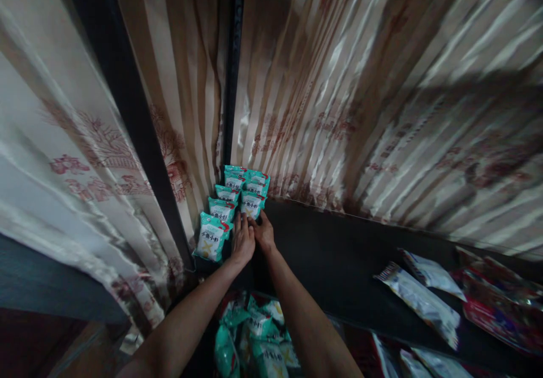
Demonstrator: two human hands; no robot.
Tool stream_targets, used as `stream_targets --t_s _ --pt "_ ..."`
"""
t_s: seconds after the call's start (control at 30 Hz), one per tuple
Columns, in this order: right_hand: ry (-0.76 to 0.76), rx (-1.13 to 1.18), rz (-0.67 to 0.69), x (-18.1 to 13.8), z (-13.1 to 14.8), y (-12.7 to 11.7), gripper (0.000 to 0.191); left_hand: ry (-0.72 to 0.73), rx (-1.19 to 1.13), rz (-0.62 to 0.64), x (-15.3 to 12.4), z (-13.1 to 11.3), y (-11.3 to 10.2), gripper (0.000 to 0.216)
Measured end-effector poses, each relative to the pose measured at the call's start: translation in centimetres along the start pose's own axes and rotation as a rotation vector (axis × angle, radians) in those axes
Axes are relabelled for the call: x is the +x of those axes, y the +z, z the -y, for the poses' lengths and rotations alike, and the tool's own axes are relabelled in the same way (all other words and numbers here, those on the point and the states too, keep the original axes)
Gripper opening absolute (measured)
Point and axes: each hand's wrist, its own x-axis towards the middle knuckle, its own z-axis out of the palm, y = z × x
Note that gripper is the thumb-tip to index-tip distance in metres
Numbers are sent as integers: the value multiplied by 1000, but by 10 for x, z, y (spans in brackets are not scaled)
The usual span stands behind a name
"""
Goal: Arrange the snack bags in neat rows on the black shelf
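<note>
Teal-and-white snack bags stand in two rows in the shelf corner; the front bag of the left row leans upright. At the front bag of the right row, both of my hands meet. My left hand lies with its fingers stretched against that bag's lower front. Beside it, my right hand has its fingers bent around the bag's lower right corner, touching the left fingertips. The bag's bottom is hidden behind my fingers.
Below my forearms, a container holds several loose teal snack bags. On the dark shelf to the right lie white packets and red packages. Printed curtains hang behind, and a dark post stands at the left.
</note>
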Motion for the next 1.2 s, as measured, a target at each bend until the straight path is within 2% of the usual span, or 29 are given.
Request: stream_targets --t_s 0.1,0.27,0.37,0.5,0.63,0.77,0.83,0.9,0.97,1.03,1.13,1.2 --pt "11 -11 10 -1 1 -1 50 -4 -3 11 -2 -1 -2 49" --pt "-1 -6 -58 -20 -6 -8 63 -3 -7 3 -17 -6 -11 47" --pt "28 -1 -111 -43 -13 -20 58 43 0 -9 -36 -12 -17 42" --pt "23 16 -210 -90 -15 -46 48 115 -27 33 -79 -23 -26 37" --pt "3 -20 -320 -148 -16 -79 42 215 -117 177 -134 -34 -32 36" --pt "74 -180 -328 -205 -32 -113 40 271 -147 429 -186 -36 -35 34" --pt "145 -330 -240 -230 -44 -129 39 238 -78 568 -208 -34 -36 31" --pt "181 -479 -42 -254 -55 -143 36 221 -6 707 -227 -30 -38 34" --pt "161 -613 188 -274 -61 -152 35 245 26 839 -242 -26 -39 51" --pt "126 -756 352 -290 -62 -155 40 272 30 938 -254 -21 -38 66" --pt "125 -959 454 -301 -53 -151 48 266 50 999 -264 -15 -33 71" --pt "126 -1019 498 -302 -48 -146 47 249 71 952 -266 -11 -31 66"
